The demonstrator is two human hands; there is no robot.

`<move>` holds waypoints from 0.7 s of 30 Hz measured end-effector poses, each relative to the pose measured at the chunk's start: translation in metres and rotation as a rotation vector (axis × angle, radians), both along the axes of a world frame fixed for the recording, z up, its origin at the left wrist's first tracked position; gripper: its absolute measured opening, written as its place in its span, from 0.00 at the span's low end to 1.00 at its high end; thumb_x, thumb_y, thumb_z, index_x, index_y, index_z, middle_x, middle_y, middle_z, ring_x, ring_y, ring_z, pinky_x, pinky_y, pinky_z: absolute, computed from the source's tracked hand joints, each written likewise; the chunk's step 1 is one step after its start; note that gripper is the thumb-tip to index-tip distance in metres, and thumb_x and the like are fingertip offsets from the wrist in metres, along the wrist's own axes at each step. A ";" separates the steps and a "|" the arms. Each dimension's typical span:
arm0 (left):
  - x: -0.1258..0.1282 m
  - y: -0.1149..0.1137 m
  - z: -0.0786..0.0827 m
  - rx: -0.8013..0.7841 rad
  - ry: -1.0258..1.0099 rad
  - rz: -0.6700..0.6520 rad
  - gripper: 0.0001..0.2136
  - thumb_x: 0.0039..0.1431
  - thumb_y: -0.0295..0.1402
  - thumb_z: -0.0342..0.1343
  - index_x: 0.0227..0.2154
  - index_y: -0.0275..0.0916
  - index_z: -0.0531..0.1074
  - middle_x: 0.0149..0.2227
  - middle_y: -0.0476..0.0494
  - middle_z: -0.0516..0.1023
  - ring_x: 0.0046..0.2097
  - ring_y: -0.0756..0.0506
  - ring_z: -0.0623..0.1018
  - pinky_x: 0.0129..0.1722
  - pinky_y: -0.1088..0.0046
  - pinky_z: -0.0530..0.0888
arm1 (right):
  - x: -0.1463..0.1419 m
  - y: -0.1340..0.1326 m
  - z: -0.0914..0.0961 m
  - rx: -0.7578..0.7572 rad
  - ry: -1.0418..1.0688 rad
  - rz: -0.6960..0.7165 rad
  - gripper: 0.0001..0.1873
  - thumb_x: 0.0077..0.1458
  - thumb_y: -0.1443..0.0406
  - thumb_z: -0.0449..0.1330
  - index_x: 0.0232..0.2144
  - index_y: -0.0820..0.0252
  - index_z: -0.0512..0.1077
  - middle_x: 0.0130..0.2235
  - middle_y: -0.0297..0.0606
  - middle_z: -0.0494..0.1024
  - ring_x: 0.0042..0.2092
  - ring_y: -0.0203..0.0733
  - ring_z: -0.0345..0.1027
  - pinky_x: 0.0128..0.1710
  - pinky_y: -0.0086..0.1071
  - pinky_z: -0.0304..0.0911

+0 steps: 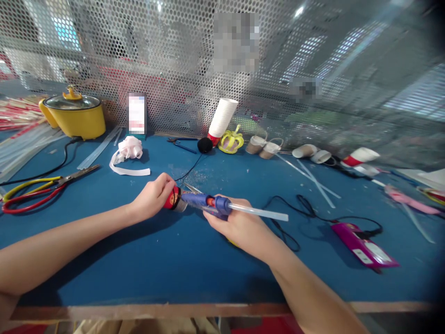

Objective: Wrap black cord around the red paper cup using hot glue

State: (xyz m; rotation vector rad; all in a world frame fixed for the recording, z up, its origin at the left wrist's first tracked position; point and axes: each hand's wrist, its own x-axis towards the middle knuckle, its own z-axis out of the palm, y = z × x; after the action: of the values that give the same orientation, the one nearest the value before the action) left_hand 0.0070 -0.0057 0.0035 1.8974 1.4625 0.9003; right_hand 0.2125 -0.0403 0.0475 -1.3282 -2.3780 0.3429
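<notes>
Entry: blue glue gun (203, 201) and small red piece (171, 198), both held over the middle of the blue table (174, 264).

We record the right hand (239, 227) closed round the glue gun's grip, with a clear glue stick (259, 213) jutting from its back toward the right. The nozzle points left and meets the small red piece, which the left hand (153, 197) pinches between fingers and thumb. We also list: scissors (34, 190) at far left, yellow pot (74, 116) at back left, pink ribbon (128, 150) behind the left hand, leaning stack of white cups (223, 117) by the mesh screen (174, 55), purple box (361, 245) at right.
</notes>
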 end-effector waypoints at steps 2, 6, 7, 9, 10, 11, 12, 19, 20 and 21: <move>0.000 0.000 0.000 0.001 -0.002 -0.005 0.11 0.59 0.38 0.39 0.29 0.39 0.62 0.25 0.49 0.69 0.27 0.49 0.68 0.27 0.75 0.64 | 0.001 0.002 -0.002 0.023 -0.008 0.011 0.05 0.51 0.65 0.52 0.24 0.59 0.64 0.24 0.33 0.70 0.25 0.35 0.62 0.27 0.28 0.55; 0.001 -0.001 0.000 -0.002 -0.009 -0.009 0.10 0.58 0.38 0.39 0.29 0.39 0.61 0.25 0.49 0.69 0.27 0.49 0.68 0.27 0.75 0.64 | 0.001 0.005 -0.002 0.049 -0.017 -0.011 0.07 0.51 0.65 0.52 0.22 0.58 0.64 0.23 0.32 0.69 0.25 0.35 0.62 0.28 0.28 0.55; 0.001 -0.001 0.000 0.001 -0.008 -0.010 0.10 0.59 0.38 0.39 0.29 0.39 0.61 0.25 0.49 0.69 0.27 0.49 0.68 0.27 0.75 0.64 | 0.000 0.006 -0.002 0.059 -0.023 -0.020 0.08 0.51 0.65 0.52 0.21 0.58 0.63 0.22 0.32 0.69 0.25 0.35 0.61 0.28 0.28 0.55; 0.000 -0.001 0.000 0.007 -0.004 -0.017 0.10 0.59 0.38 0.39 0.29 0.39 0.62 0.26 0.48 0.69 0.27 0.49 0.69 0.28 0.74 0.65 | -0.001 0.007 -0.002 0.069 -0.037 -0.033 0.09 0.51 0.65 0.52 0.21 0.59 0.63 0.22 0.32 0.69 0.24 0.35 0.61 0.28 0.29 0.55; 0.000 -0.001 0.000 0.011 -0.004 -0.022 0.10 0.59 0.38 0.39 0.30 0.38 0.62 0.26 0.48 0.69 0.28 0.49 0.69 0.28 0.74 0.65 | -0.001 0.008 -0.002 0.068 -0.041 -0.036 0.09 0.51 0.64 0.52 0.20 0.59 0.63 0.22 0.32 0.69 0.24 0.35 0.60 0.28 0.29 0.55; 0.000 -0.001 0.000 0.015 -0.004 -0.027 0.10 0.59 0.37 0.39 0.30 0.38 0.62 0.26 0.48 0.69 0.28 0.49 0.69 0.28 0.74 0.65 | -0.001 0.009 -0.003 0.062 -0.043 -0.041 0.09 0.51 0.64 0.52 0.20 0.59 0.63 0.22 0.32 0.68 0.24 0.35 0.60 0.27 0.29 0.54; 0.000 0.000 0.000 0.020 -0.004 -0.030 0.11 0.59 0.37 0.39 0.30 0.38 0.62 0.26 0.48 0.69 0.28 0.49 0.69 0.28 0.74 0.65 | -0.001 0.010 -0.003 0.055 -0.042 -0.044 0.10 0.51 0.64 0.52 0.20 0.59 0.63 0.22 0.32 0.68 0.24 0.35 0.60 0.27 0.29 0.54; -0.001 0.000 -0.002 0.016 -0.017 -0.032 0.10 0.59 0.37 0.39 0.30 0.38 0.61 0.26 0.49 0.69 0.27 0.49 0.68 0.28 0.74 0.65 | -0.002 0.016 -0.005 0.045 -0.033 -0.036 0.10 0.51 0.65 0.52 0.20 0.59 0.63 0.21 0.32 0.68 0.25 0.35 0.60 0.28 0.29 0.55; -0.001 0.000 -0.002 0.016 -0.016 -0.036 0.10 0.59 0.37 0.39 0.30 0.38 0.61 0.25 0.49 0.68 0.27 0.49 0.68 0.28 0.74 0.64 | -0.003 0.017 -0.006 0.043 -0.031 -0.035 0.10 0.51 0.65 0.52 0.20 0.60 0.63 0.21 0.32 0.68 0.25 0.35 0.60 0.28 0.29 0.55; -0.001 0.000 -0.001 0.015 -0.013 -0.039 0.10 0.59 0.37 0.39 0.30 0.38 0.61 0.25 0.49 0.68 0.27 0.49 0.68 0.28 0.74 0.64 | -0.003 0.017 -0.006 0.045 -0.026 -0.038 0.09 0.50 0.65 0.52 0.20 0.60 0.63 0.21 0.33 0.68 0.24 0.35 0.61 0.28 0.30 0.55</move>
State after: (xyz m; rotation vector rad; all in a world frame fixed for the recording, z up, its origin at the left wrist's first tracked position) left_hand 0.0065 -0.0061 0.0022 1.9206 1.4100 0.9069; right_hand 0.2094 -0.0229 0.0418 -1.3631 -2.3638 0.2613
